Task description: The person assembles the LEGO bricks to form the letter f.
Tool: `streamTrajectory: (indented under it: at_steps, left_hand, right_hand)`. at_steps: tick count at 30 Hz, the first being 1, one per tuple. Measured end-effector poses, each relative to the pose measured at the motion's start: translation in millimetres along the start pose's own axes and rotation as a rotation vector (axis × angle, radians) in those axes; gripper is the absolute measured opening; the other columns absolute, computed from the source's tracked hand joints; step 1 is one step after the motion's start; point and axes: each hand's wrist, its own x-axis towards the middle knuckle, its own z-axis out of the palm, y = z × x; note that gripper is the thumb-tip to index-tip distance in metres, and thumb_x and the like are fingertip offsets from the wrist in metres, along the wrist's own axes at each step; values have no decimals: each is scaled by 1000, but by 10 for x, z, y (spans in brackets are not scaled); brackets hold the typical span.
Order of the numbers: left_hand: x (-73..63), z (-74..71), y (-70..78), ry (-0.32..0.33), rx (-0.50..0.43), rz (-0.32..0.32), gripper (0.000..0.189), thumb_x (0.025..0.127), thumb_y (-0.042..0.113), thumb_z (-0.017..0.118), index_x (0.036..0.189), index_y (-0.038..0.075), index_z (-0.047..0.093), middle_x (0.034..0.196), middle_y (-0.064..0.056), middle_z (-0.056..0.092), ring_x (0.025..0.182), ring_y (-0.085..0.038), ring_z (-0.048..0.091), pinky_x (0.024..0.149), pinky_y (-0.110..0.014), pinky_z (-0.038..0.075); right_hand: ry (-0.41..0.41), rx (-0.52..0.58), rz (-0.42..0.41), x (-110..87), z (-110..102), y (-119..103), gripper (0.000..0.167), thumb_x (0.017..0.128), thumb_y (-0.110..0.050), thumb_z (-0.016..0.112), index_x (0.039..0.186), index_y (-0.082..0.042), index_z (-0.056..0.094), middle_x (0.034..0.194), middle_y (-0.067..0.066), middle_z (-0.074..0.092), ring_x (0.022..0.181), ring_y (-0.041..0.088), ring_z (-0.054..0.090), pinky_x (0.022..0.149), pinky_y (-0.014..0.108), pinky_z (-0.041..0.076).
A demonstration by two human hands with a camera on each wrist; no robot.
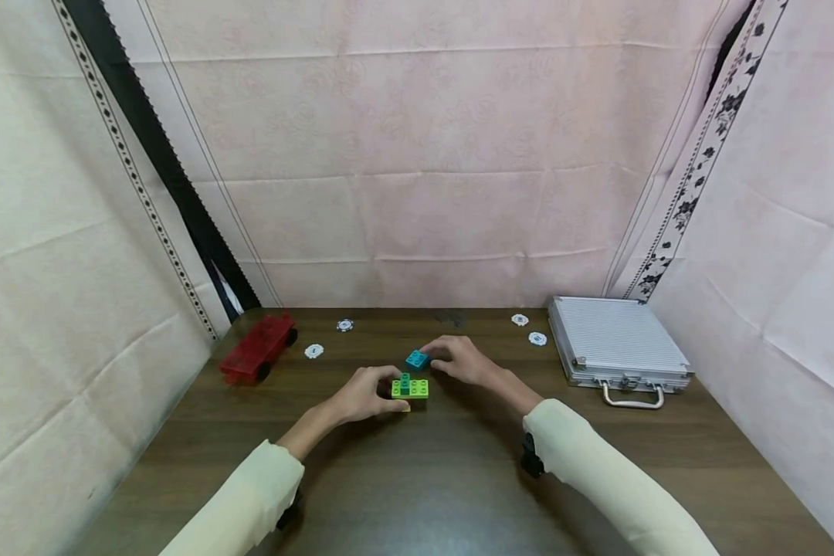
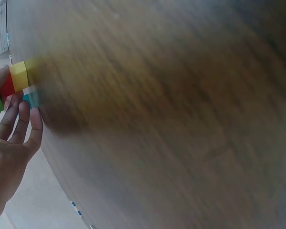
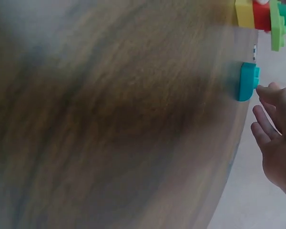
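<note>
My left hand (image 1: 364, 395) grips a small stack of toy building bricks between thumb and fingers. On top is a dark green brick (image 1: 405, 383), set on a wider lime green brick (image 1: 419, 389). Beneath these, a red brick (image 2: 6, 87) and a yellow brick (image 2: 20, 76) show in the left wrist view. Just behind and right of the stack, a teal brick (image 1: 417, 360) with a rounded end sits on the table. My right hand (image 1: 459, 359) is beside it, fingertips right at its studs and the other fingers loosely bent (image 3: 263, 125).
A red toy car (image 1: 259, 347) stands at the left edge of the table (image 1: 417, 486). Poker chips lie toward the back, including a white one (image 1: 313, 351) at left and another (image 1: 537, 338) at right. A silver case (image 1: 618, 336) lies at the right. Cloth hangs around.
</note>
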Motion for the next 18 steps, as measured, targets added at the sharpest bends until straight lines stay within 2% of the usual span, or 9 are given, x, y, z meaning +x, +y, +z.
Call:
streamTrajectory:
  at_steps: [8, 12, 18]
  left_hand:
    - [-1, -14, 5, -1, -5, 9, 50, 90, 34, 85, 130, 9, 67, 110, 2, 72, 98, -12, 67, 85, -35, 57]
    - [-28, -61, 14, 21, -29, 3, 47, 89, 33, 85, 127, 11, 68, 106, 2, 71, 94, -13, 66, 82, -33, 56]
    - [-35, -114, 38, 39, -52, 18, 41, 90, 31, 85, 125, 17, 70, 104, 2, 71, 91, -17, 67, 78, -30, 56]
  right_hand:
    - [-58, -43, 21, 12, 39, 35, 34, 99, -5, 70, 133, -6, 69, 131, 13, 67, 122, 31, 63, 100, 45, 53]
    - [-46, -71, 50, 8, 38, 27, 26, 98, -10, 74, 124, -7, 73, 125, 10, 68, 116, 26, 64, 97, 41, 54]
    - [-25, -72, 65, -62, 27, 49, 17, 96, -15, 78, 110, -8, 72, 127, 12, 68, 113, 25, 66, 94, 39, 56]
